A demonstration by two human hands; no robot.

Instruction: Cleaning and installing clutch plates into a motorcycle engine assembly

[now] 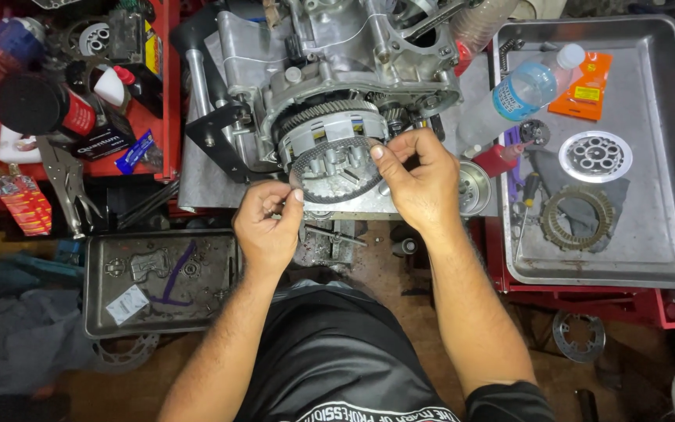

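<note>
A thin dark ring-shaped clutch plate (pixel 330 190) with a toothed edge is held between my two hands in front of the clutch basket (pixel 330 129) of a silver engine (pixel 337 55). My left hand (pixel 267 219) pinches the plate's lower left edge. My right hand (pixel 419 180) grips its upper right edge with thumb and fingers. The plate is tilted against the basket's open face, where several posts show through its middle.
A steel tray (pixel 666 234) on the right holds a water bottle (pixel 529 86), an orange packet (pixel 583 95), a friction ring (pixel 577 219) on a cloth and a round pressure plate (pixel 595 156). A dark tray (pixel 158 281) lies lower left. A red shelf (pixel 162 117) holds cans and pliers (pixel 68 184).
</note>
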